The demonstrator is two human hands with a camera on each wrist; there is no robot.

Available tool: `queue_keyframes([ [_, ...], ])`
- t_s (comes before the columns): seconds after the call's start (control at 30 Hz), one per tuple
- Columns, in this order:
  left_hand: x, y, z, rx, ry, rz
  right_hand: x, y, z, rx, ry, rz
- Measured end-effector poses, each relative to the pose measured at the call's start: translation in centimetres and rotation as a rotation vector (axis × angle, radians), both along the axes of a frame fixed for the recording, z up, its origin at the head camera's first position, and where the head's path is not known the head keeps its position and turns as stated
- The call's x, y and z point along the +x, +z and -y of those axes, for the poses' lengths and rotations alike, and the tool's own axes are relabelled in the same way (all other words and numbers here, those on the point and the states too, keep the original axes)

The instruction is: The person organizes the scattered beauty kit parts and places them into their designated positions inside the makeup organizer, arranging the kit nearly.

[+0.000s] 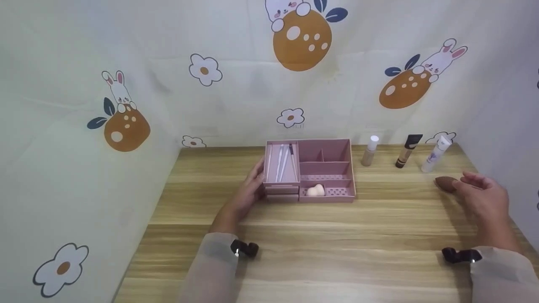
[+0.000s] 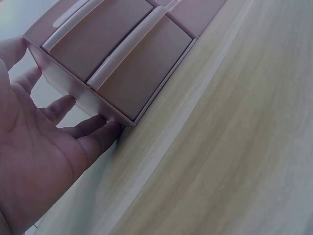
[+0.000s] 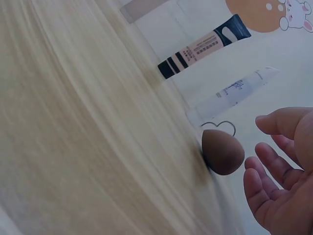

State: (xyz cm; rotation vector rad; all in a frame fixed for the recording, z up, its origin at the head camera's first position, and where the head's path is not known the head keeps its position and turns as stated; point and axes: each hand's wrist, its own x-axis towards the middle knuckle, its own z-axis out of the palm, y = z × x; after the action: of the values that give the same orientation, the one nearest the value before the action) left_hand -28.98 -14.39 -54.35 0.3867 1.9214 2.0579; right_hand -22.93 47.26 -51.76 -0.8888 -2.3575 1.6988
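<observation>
A pink desk organizer (image 1: 353,176) stands toward the back of the wooden table, with two drawers (image 2: 142,73) at its front left. My left hand (image 1: 252,188) touches its left side with fingers spread along the wall. A pale makeup sponge (image 1: 316,190) sits in a front compartment, and several thin sticks or brushes (image 1: 283,162) lie in the top left tray. On the right, a brown teardrop makeup sponge (image 3: 223,152) lies on the table. My right hand (image 1: 484,198) is close beside it, thumb and fingers apart, with a gap showing in the right wrist view.
Behind the brown sponge, a white tube (image 1: 436,155) and a tan tube with a black cap (image 1: 408,151) stand upright. A small bottle with a white cap (image 1: 369,151) stands nearer the organizer. A cloth with rabbit prints (image 1: 244,101) hangs behind the table (image 1: 337,244).
</observation>
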Motion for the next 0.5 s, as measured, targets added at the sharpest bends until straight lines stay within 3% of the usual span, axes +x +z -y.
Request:
queue_keyframes([
  [0.1, 0.1, 0.0, 0.0, -0.002, 0.001, 0.0, 0.0, -0.5, -0.3, -0.008, -0.006, -0.008],
  [0.33, 0.2, 0.2, 0.0, -0.016, 0.023, 0.023, -0.2, -1.7, -0.9, -0.208, -0.007, -0.076],
  [0.5, 0.1, 0.2, -0.1, 0.006, 0.014, 0.019, -0.4, -2.2, -1.2, -0.028, 0.086, 0.046],
])
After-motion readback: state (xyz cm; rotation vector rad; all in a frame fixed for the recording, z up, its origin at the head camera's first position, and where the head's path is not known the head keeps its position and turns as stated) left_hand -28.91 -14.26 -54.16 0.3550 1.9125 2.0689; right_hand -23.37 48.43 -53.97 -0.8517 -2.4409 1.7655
